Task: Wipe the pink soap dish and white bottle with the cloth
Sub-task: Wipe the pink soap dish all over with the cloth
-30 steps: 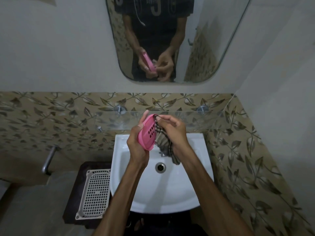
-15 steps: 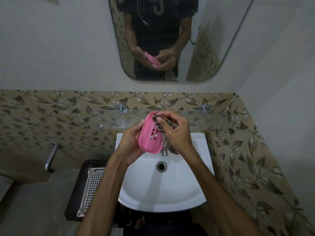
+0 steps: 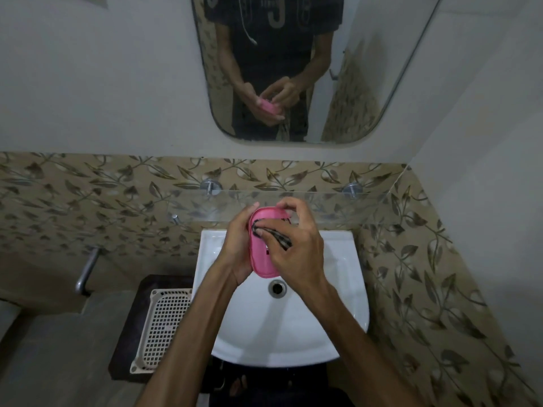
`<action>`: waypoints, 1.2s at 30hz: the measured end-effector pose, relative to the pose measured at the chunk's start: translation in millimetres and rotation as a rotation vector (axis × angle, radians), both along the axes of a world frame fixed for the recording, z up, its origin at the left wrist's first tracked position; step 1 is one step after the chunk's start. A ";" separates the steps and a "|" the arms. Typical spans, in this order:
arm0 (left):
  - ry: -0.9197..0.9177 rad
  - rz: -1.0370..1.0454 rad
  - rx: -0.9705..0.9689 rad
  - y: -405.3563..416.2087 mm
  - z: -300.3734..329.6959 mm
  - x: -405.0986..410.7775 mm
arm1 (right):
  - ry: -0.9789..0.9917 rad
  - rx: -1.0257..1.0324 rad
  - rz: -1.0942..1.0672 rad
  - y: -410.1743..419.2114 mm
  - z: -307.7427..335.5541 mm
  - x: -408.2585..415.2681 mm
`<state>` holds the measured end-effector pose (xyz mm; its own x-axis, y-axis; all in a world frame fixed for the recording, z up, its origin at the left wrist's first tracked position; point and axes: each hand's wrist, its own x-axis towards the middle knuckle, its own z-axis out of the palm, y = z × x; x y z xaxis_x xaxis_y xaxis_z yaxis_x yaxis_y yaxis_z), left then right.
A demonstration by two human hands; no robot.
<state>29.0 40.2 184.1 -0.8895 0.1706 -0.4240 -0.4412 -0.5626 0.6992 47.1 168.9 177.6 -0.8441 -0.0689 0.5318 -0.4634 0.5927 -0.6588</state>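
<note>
Left hand: fingers curled round the far long edge of the pink soap dish, gripping it and holding it tilted, its hollow face turned toward the right hand. Right hand: fingers bent, pinching a dark checked cloth and pressing it into the upper part of the dish's hollow. Only a short strip of cloth shows past the fingers; the rest is hidden under the hand.

Position of the dish: held in the air above the white wash basin, just above the drain, touching neither. A glass shelf runs along the tiled wall just behind the hands. The mirror above it reflects both hands with the dish between them.

Outward, to the left of the basin: a white perforated tray lying on a dark stand, and a metal pipe coming out of the wall.

Progress, as judged: wiping of the dish is under way, with the cloth working the inside; how much of the dish has been covered cannot be told, and no difference in cleanliness is visible in this dim light. The outer face and rim may yet need attention. The white bottle is not in view anywhere, so that half of the task appears not yet begun.
</note>
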 end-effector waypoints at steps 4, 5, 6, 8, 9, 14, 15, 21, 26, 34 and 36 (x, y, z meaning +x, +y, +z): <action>-0.028 0.121 -0.030 6.2 -3.4 5.1 | 0.109 0.011 -0.055 -19.1 -3.3 14.9; -0.028 0.138 -0.038 7.9 -4.3 6.6 | 0.131 -0.007 -0.046 -20.9 -2.6 15.2; -0.020 0.156 -0.055 9.9 -4.6 7.9 | 0.144 -0.025 -0.046 -21.6 -1.4 14.0; 0.023 0.183 -0.093 12.7 -6.1 8.0 | 0.131 -0.079 -0.069 -22.6 2.8 9.7; 0.044 0.190 -0.099 13.0 -6.5 7.5 | 0.104 -0.114 -0.079 -24.7 5.2 7.9; 0.073 0.209 -0.140 3.3 -3.1 10.8 | 0.014 -0.147 -0.015 -32.5 9.6 10.4; 0.075 0.220 -0.146 1.2 -4.4 13.0 | 0.021 -0.123 0.013 -31.1 7.9 12.3; 0.146 0.234 -0.224 14.9 -5.8 19.0 | 0.024 -0.131 -0.077 -26.5 11.5 8.0; 0.204 0.245 -0.254 19.0 -3.5 12.4 | -0.005 -0.325 -0.099 -29.9 19.1 -2.4; 0.210 0.311 -0.405 16.4 -12.6 12.4 | -0.263 -0.530 -0.178 -23.2 10.3 -19.2; 0.207 0.317 -0.432 16.0 -15.2 12.4 | -0.306 -0.528 -0.186 -21.2 7.6 -17.3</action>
